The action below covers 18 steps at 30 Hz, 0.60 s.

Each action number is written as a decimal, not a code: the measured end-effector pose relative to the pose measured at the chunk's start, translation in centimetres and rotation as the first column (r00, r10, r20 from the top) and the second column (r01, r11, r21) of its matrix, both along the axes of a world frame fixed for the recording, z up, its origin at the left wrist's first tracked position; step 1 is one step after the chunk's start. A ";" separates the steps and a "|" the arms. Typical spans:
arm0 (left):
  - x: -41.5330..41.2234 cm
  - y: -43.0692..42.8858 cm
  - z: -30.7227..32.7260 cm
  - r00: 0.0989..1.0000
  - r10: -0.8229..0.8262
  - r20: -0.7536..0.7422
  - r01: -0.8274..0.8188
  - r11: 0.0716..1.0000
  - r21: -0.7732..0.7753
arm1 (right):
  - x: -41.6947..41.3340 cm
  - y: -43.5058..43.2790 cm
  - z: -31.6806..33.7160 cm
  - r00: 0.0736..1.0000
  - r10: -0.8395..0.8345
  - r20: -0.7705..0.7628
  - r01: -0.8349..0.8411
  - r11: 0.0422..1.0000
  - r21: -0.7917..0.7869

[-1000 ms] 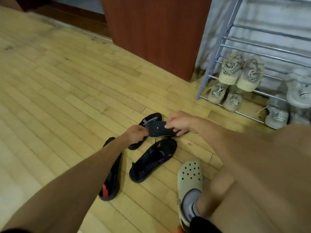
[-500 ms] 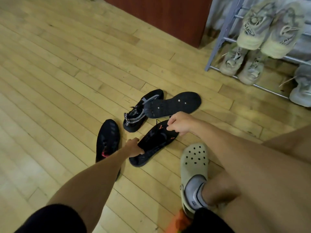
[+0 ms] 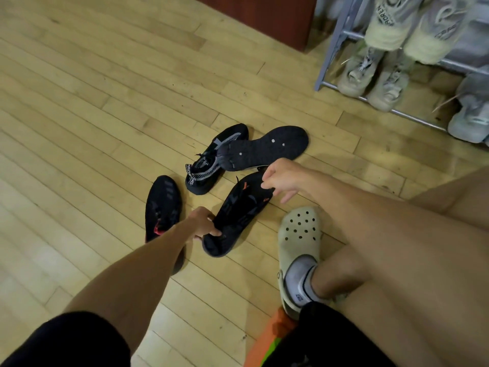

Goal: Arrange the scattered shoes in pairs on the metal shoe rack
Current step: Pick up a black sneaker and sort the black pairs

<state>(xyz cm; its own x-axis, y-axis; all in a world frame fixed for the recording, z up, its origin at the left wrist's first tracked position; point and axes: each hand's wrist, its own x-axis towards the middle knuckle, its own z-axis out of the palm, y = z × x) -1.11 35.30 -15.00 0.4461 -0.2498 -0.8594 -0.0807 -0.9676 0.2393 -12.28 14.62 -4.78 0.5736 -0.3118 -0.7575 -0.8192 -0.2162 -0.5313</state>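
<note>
Two hands on one black, orange-trimmed mesh shoe (image 3: 238, 213): left hand (image 3: 203, 225) clamps its near end, probably to lift; right hand (image 3: 280, 181) touches the far end, pinch unclear. Its black mate (image 3: 164, 200) lies just left, grey metal shoe rack (image 3: 334, 47) well beyond.

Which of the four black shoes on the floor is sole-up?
The black shoe nearest the metal rack; only its flat dark sole faces up.

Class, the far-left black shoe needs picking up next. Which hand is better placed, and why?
Left, probably. The left hand grips the near end of the middle shoe, right beside the far-left black shoe. The right hand is at the middle shoe's far end, further off.
</note>
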 end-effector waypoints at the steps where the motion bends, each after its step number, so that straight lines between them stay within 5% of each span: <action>1: -0.2 -0.1 0.8 1.000 0.018 -0.016 -0.019 1.000 -0.021 | 0.0 0.2 0.3 1.000 0.008 0.000 -0.008 1.000 -0.018; 9: -0.3 -1.8 9.6 0.984 0.160 -0.083 -0.179 0.905 -0.386 | -0.3 1.1 5.6 0.997 -0.030 -0.070 0.020 0.990 -0.143; 15: -1.4 -7.6 19.4 0.969 0.216 -0.122 -0.241 0.704 -0.668 | -1.5 -1.0 12.6 0.887 -0.404 0.224 0.382 0.914 0.136; 18: -2.3 -11.4 24.2 0.978 0.181 -0.104 -0.197 0.629 -0.752 | -3.2 -3.5 16.4 0.798 -0.469 0.377 0.454 0.881 0.134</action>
